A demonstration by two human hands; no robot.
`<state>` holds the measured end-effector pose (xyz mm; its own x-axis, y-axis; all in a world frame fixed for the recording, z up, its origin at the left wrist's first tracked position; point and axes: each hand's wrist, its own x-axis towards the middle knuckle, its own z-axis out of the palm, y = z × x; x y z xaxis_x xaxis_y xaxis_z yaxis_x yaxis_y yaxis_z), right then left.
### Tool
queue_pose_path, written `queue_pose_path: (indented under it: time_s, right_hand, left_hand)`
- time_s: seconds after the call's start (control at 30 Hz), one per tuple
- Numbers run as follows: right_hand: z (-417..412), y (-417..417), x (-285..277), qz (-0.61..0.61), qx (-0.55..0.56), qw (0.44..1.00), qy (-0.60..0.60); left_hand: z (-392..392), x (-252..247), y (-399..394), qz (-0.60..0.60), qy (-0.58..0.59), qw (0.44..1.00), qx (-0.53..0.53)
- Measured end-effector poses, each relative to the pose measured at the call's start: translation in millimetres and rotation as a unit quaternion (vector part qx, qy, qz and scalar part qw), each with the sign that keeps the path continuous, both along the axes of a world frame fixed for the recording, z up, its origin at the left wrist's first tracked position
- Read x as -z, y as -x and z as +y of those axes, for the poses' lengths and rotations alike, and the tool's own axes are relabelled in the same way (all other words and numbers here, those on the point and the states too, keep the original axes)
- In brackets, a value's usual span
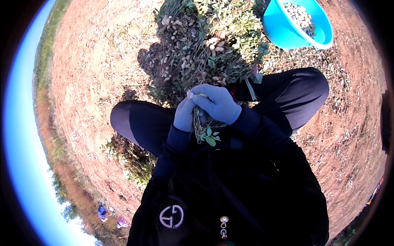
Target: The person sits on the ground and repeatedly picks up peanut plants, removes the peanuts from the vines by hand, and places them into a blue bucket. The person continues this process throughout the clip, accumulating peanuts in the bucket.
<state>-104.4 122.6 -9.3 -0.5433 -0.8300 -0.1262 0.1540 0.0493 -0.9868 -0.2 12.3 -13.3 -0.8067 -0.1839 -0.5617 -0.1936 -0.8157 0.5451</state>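
Both hands wear pale grey knitted gloves and meet in front of my lap. My left hand [185,115] is closed around a bunch of peanut plant stems [198,123], whose green leaves hang toward my jacket. Against it lies my right hand [217,103], thumb and fingers pinched together at a small pale thing that may be a peanut pod; the fingers partly hide it. Just beyond the hands, a heap of pulled peanut plants [243,27] lies on the soil, with peanut pods [186,61] among the roots and leaves.
A blue plastic bucket [278,27] with peanuts in it stands at the upper right. My crossed legs in dark trousers flank the hands. More plants [138,166] lie by my left leg. Reddish soil with dry leaf litter surrounds me; two people appear far off at the lower left.
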Motion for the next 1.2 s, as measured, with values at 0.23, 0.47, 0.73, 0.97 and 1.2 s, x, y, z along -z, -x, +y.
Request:
queue_pose_path:
  time_s: [0.23,0.47,0.73,0.97,1.2]
  right_hand:
    - [0,16,10,-0.515,0.034,0.830,0.213]
    - [44,150,23,-0.503,0.207,0.742,0.393]
    - [71,262,16,-0.408,0.298,0.705,0.499]
    - [-5,35,38,0.057,0.000,0.995,-0.078]
    - [-6,27,54,-0.078,0.051,0.995,-0.022]
  left_hand:
    - [4,-6,5,0.170,-0.161,0.972,-0.021]
    - [-14,1,0,0.082,-0.054,0.992,-0.080]
    - [-26,10,30,0.048,0.058,0.987,-0.146]
    - [-29,13,27,0.108,-0.072,0.973,-0.191]
    - [-16,2,32,0.037,0.088,0.985,-0.144]
